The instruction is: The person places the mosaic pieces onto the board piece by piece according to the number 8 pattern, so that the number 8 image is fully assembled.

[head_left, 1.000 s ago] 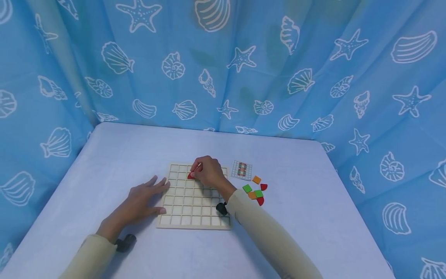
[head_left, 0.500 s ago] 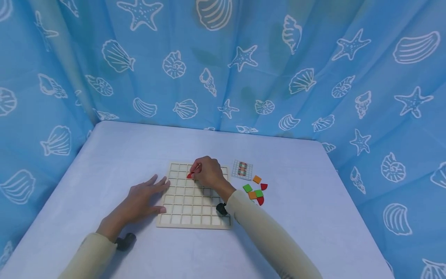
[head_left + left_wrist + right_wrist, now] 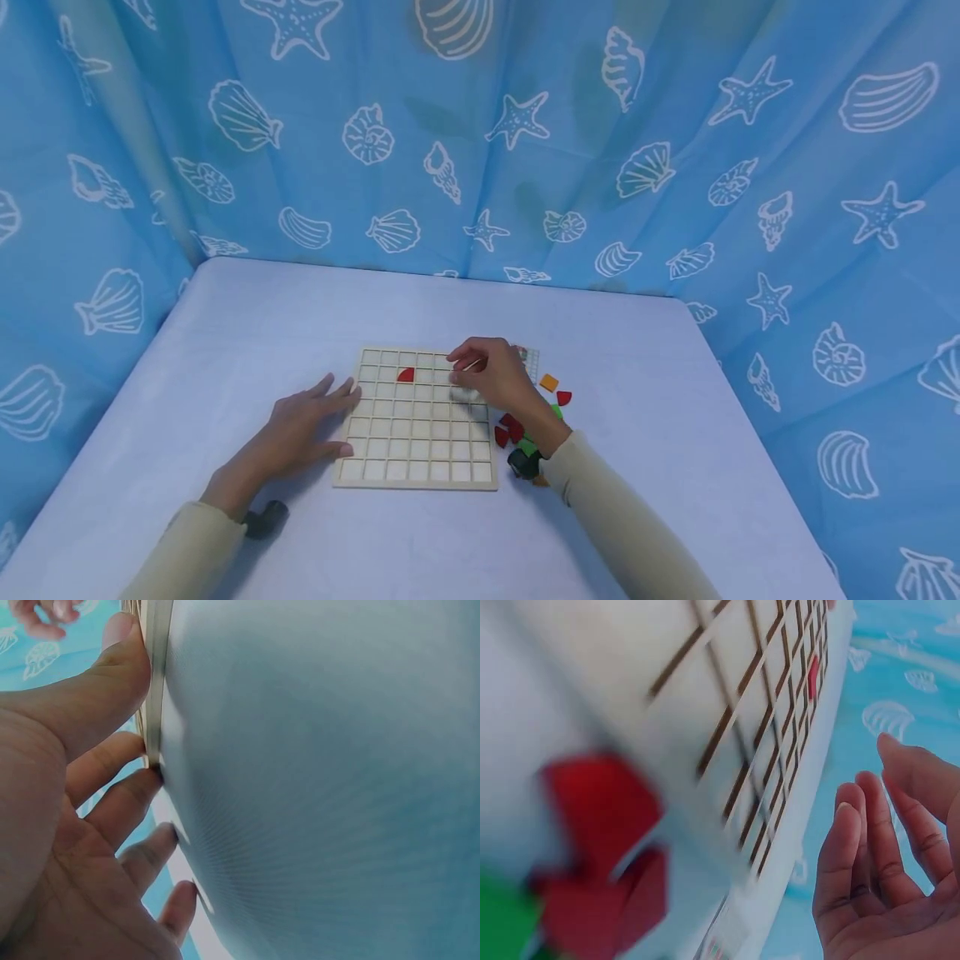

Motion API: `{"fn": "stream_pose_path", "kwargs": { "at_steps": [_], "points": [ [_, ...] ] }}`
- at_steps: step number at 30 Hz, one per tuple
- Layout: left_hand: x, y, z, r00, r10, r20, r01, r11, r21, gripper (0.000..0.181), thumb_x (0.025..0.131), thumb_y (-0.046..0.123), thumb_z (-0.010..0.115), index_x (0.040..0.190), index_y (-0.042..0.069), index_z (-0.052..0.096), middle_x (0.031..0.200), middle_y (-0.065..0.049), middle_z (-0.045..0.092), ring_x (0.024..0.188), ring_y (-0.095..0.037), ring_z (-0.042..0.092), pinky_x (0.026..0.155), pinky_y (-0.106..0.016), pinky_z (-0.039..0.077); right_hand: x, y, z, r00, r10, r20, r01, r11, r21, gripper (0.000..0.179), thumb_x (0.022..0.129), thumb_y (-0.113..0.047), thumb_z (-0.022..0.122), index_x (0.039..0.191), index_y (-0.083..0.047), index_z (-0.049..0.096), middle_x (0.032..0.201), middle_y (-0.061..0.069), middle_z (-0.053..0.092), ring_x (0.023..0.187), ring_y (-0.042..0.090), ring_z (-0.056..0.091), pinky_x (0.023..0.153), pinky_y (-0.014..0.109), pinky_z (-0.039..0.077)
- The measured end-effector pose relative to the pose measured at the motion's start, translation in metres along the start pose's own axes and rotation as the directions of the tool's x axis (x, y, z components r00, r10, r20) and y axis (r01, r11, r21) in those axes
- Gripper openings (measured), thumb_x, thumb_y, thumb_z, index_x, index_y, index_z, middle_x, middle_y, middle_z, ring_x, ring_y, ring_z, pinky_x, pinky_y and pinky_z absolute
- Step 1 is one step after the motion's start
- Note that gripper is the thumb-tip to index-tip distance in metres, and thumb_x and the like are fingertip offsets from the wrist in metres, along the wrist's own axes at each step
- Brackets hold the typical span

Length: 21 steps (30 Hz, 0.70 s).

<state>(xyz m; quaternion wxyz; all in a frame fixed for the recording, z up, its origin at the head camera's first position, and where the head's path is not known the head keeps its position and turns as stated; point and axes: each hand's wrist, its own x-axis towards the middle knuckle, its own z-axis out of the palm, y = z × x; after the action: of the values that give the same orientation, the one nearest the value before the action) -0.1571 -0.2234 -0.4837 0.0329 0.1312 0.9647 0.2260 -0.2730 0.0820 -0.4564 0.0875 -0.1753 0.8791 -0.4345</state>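
Note:
A wooden grid board (image 3: pixel 420 451) lies on the table, with a red quarter-circle tile (image 3: pixel 406 375) in one cell of its upper part. That tile also shows as a small red patch (image 3: pixel 813 677) in the right wrist view. My left hand (image 3: pixel 296 429) rests at the board's left edge, fingers spread, thumb touching the rim (image 3: pixel 155 682). Over the upper right of the board hovers my right hand (image 3: pixel 498 375); its fingers are loosely bent, and nothing is between them in the right wrist view.
Right of the board lie several loose tiles: an orange square (image 3: pixel 549 382), a red quarter circle (image 3: pixel 564 398), more red tiles (image 3: pixel 512 427) and a green one (image 3: pixel 528 447). A printed pattern card (image 3: pixel 532 363) is partly hidden behind my right hand. A blue shell-print curtain (image 3: pixel 465 167) surrounds the table.
My right hand has let go of the red quarter-circle tile, which stays on the board, and has moved right. My left hand keeps its place at the board's edge.

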Motion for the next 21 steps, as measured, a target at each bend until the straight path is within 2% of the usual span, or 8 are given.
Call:
{"fn": "stream_pose_path", "kwargs": {
  "at_steps": [4,9,16,21],
  "points": [
    [0.001,-0.001,0.001,1.0,-0.011,0.01,0.011,1.0,-0.001,0.089,0.083,0.034,0.091,0.159,0.013,0.049,0.167,-0.015,0.044,0.159,-0.051,0.029,0.114,-0.079,0.034,-0.015,0.014,-0.02,0.994,0.076,-0.075,-0.076,0.997,0.013,0.025,0.093,-0.014,0.083,0.118,-0.015,0.078,0.104,-0.002,0.077,0.094,0.018,0.068,0.079,0.03,0.058],
    [0.001,-0.001,0.0,1.0,-0.013,0.015,0.013,1.0,-0.001,0.088,0.084,0.035,0.09,0.159,0.013,0.05,0.167,-0.015,0.044,0.159,-0.05,0.029,0.113,-0.079,0.034,-0.029,0.031,-0.043,0.975,0.154,-0.163,-0.155,0.988,0.006,0.026,0.093,-0.014,0.084,0.118,-0.017,0.078,0.109,0.001,0.075,0.1,0.022,0.066,0.081,0.028,0.059],
    [0.0,-0.001,-0.001,1.0,-0.001,-0.003,0.001,1.0,-0.002,0.087,0.084,0.034,0.09,0.158,0.013,0.051,0.166,-0.015,0.046,0.158,-0.05,0.032,0.112,-0.078,0.036,-0.038,0.06,-0.066,0.928,0.276,-0.251,-0.288,0.958,-0.011,0.03,0.093,-0.015,0.084,0.122,-0.02,0.077,0.116,0.006,0.074,0.101,0.025,0.062,0.077,0.026,0.058],
    [0.0,-0.002,0.002,1.0,0.005,-0.011,-0.005,1.0,-0.01,0.087,0.084,0.034,0.09,0.158,0.013,0.051,0.166,-0.015,0.046,0.158,-0.05,0.032,0.112,-0.079,0.035,-0.041,0.078,-0.077,0.894,0.361,-0.265,-0.38,0.925,-0.022,0.029,0.093,-0.018,0.084,0.121,-0.018,0.078,0.121,0.009,0.072,0.099,0.026,0.065,0.075,0.027,0.06]
  ]
}}
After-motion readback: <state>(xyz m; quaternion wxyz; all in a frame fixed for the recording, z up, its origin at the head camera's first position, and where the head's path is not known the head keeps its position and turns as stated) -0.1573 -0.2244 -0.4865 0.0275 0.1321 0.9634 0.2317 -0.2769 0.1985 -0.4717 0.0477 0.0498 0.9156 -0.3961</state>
